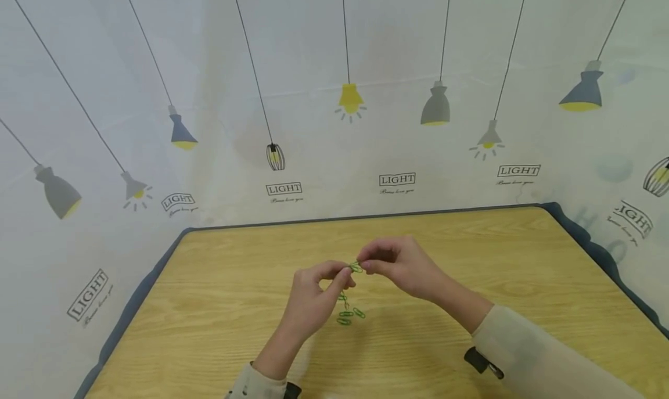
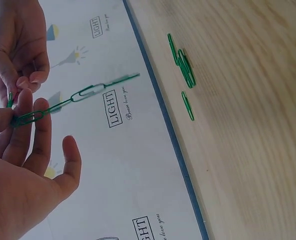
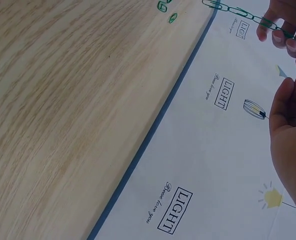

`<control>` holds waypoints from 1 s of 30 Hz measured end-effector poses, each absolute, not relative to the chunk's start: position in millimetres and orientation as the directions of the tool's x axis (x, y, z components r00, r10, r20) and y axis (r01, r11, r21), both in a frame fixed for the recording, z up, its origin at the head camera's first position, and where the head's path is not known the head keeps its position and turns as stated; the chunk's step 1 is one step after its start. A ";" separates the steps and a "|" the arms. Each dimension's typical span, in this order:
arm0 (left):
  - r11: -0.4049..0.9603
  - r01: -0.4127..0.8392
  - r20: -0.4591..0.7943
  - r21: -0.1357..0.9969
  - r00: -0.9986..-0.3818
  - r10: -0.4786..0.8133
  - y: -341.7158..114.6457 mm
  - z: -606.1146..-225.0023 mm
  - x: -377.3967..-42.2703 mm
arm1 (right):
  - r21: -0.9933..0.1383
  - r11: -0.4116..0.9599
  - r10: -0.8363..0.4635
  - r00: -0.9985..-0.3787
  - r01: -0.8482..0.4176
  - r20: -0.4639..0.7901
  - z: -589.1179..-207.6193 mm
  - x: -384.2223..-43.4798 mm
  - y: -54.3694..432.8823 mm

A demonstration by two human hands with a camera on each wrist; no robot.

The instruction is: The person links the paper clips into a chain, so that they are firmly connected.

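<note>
A chain of linked green paper clips (image 2: 90, 91) hangs from my left hand (image 1: 313, 297), whose thumb and fingers pinch its upper end. Close beside it, my right hand (image 1: 410, 268) pinches a green paper clip (image 1: 356, 267) at the left fingertips; whether that clip is hooked to the chain cannot be made out. The left wrist view shows the left hand's outer fingers spread apart. In the right wrist view, the right hand (image 3: 290, 117) hides what its fingertips hold. Several loose green paper clips (image 1: 345, 317) lie on the table below the hands.
The wooden table (image 1: 235, 306) has a dark blue edging (image 1: 313, 220) along its back and sides. Behind it stands a pale wall covering (image 1: 313, 172) printed with hanging lamps and the word LIGHT. Both forearms reach in from the front in light sleeves (image 1: 528, 347).
</note>
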State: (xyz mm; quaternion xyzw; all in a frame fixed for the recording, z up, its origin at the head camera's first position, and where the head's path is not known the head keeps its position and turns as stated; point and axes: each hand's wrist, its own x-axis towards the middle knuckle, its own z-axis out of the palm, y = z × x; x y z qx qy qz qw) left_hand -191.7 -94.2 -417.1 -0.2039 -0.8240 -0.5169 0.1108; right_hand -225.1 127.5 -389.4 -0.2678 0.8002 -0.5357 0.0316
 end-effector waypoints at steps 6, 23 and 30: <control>0.383 0.442 0.386 0.811 -0.897 0.217 -94.2 -416.2 -190.1 | -0.869 0.279 -0.475 -0.846 -0.408 0.244 -390.2 -224.7 130.9; 0.378 0.431 0.368 0.819 -0.901 0.229 -94.3 -418.0 -189.9 | -0.882 0.301 -0.458 -0.866 -0.362 0.199 -386.8 -221.9 138.2; 0.381 0.415 0.348 0.826 -0.908 0.234 -98.2 -419.6 -189.5 | -0.883 0.308 -0.434 -0.878 -0.355 0.201 -386.4 -222.7 142.1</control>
